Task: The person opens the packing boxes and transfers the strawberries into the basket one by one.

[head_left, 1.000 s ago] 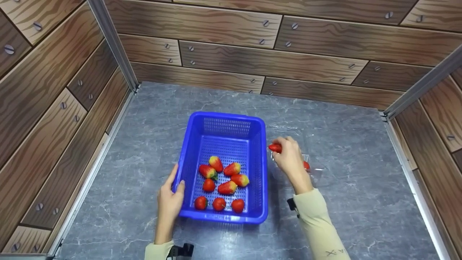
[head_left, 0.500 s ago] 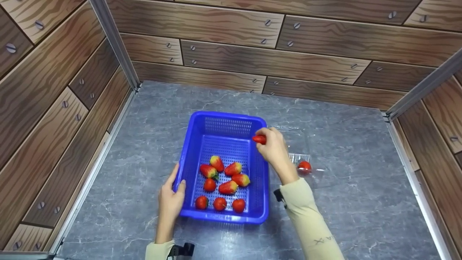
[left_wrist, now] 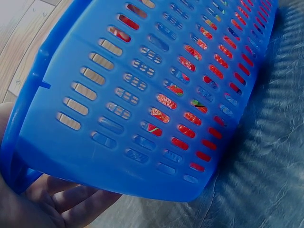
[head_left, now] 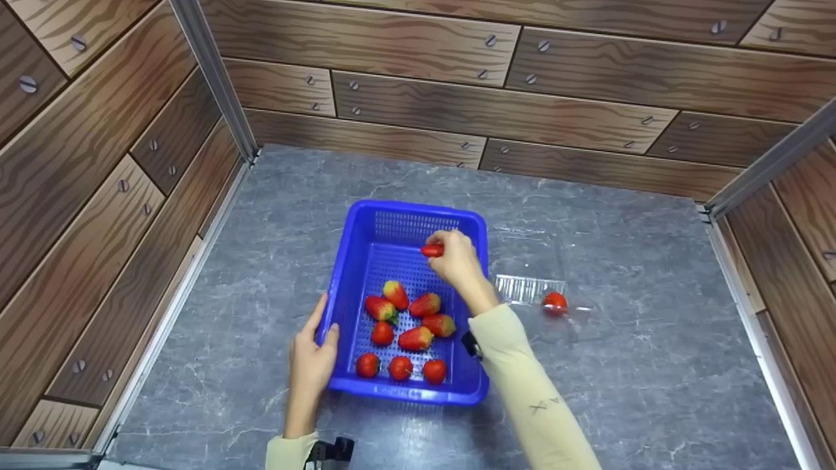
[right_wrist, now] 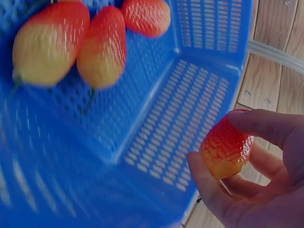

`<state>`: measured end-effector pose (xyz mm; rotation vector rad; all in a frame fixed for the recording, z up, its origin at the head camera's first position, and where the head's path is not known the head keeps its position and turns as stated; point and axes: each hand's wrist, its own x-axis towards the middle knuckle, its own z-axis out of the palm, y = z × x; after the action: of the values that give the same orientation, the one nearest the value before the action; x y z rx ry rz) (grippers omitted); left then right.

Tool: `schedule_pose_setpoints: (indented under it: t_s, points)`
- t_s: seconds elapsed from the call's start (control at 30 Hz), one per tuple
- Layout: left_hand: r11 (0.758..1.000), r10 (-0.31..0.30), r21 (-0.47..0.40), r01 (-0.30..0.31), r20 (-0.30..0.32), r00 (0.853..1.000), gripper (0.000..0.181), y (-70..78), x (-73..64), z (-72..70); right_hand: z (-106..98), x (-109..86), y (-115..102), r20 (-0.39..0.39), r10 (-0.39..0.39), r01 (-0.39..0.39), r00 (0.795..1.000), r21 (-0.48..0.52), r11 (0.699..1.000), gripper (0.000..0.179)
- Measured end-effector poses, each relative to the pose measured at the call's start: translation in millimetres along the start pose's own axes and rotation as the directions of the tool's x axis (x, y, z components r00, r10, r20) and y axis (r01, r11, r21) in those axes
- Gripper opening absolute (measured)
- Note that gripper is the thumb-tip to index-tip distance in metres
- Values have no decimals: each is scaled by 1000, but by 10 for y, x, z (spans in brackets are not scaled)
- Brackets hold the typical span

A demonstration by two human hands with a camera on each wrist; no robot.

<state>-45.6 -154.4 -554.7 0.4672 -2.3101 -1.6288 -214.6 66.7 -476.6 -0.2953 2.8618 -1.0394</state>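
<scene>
A blue plastic basket (head_left: pixel 405 390) with slotted walls stands on the grey surface. My left hand (head_left: pixel 311 359) grips its left rim, thumb over the edge and fingers outside against the wall; in the left wrist view those fingers (left_wrist: pixel 78 202) show under the rim. Over the far right part of the basket, my right hand (head_left: pixel 455 258) pinches a red strawberry (head_left: pixel 432 250). The right wrist view shows this strawberry (right_wrist: pixel 227 145), red fading to yellow, between thumb and fingers. Several strawberries (head_left: pixel 415 339) lie on the basket's floor, towards its near end.
Right of the basket lies a clear plastic box (head_left: pixel 529 287) with its lid folded open and one red fruit (head_left: pixel 555 303) in it. Wood-patterned walls (head_left: pixel 405 91) with metal corner posts enclose the grey surface on the left, back and right.
My right hand has carried the strawberry leftwards from above the clear box, across the right rim, to over the basket. My left hand has kept its hold on the rim.
</scene>
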Motion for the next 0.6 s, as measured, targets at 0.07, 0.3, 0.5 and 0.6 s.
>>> schedule_pose_setpoints:
  t_s: [0.07,0.3,0.5,0.6]
  points:
    - [1000,7,-9,-7,6,1000,56,3,5,14,67,11,-2,9,7,-7,1000,-1,1000,32]
    - [1000,13,-13,-13,-7,1000,56,-4,10,18,314,49,32,39,25,-25,999,-1,1000,26]
    - [1000,21,-1,-21,-4,1000,56,-13,8,-8,520,44,121,63,64,-63,996,-17,998,24]
    - [1000,22,-2,-22,-3,1000,56,-18,5,-18,609,20,169,72,94,-91,993,-33,995,23]
